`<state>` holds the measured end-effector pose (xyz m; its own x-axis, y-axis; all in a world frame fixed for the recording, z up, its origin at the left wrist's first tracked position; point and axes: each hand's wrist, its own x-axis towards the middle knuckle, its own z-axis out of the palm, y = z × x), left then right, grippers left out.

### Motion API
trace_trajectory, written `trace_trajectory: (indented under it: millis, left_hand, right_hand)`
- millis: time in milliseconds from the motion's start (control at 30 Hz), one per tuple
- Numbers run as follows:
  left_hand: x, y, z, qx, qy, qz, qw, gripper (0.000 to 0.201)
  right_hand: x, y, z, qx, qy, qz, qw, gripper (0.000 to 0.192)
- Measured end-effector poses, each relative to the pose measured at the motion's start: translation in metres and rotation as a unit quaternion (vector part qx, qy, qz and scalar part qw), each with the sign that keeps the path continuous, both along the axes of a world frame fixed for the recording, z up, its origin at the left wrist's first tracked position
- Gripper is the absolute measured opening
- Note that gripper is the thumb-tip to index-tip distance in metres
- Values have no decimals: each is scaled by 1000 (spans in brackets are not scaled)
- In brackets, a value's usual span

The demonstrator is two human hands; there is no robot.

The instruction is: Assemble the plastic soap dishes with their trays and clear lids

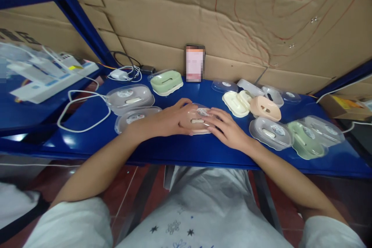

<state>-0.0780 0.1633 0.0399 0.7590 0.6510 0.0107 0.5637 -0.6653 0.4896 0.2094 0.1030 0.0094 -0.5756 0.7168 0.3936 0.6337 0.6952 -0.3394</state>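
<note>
Pale shirt (pixel 212 205) nearest; left hand (pixel 171 118) and right hand (pixel 231 128) clamp fingers (pixel 218 114) round pinkish lidded box (pixel 195 119) on blue table (pixel 177 149).

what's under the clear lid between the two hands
A pinkish-brown box, with a pale strip near its middle. The left hand and right hand partly cover its ends, a sticker hides some, and its inside can't be seen.
</note>
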Motion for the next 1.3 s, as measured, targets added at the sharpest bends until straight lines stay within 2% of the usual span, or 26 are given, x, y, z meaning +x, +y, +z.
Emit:
trace_trajectory:
  millis: [167,267,467,667,900,1000,1067,1200,1300]
  left_hand:
    - [1,-2,8,9,12,8,1000,79]
    - [1,-3,7,14,10,10,1000,76]
    - [-1,1,-1,27,-15,-59,998,90]
    - [-2,-3,-2,54,44,-53,996,100]
    - [4,-7,-5,87,86,-37,992,104]
    - [2,-23,-4,148,111,-1,983,100]
    - [-7,-41,-7,221,110,55,967,90]
    - [-45,-70,-24,343,89,180,917,53]
    - [-78,-71,-39,393,66,199,895,33]
  right_hand:
    - [3,1,2,-21,-17,69,997,43]
    - [5,2,2,-27,-20,92,995,44]
    - [5,4,-4,-55,-4,121,991,48]
    - [4,3,-9,-11,-34,136,990,60]
    - [1,3,-15,49,-89,106,989,52]
    - [0,2,-16,75,-100,102,987,52]
    - [0,1,-16,85,-100,93,987,53]
    - [-5,3,-15,100,-84,85,988,48]
    - [-17,9,-12,102,-99,97,985,49]
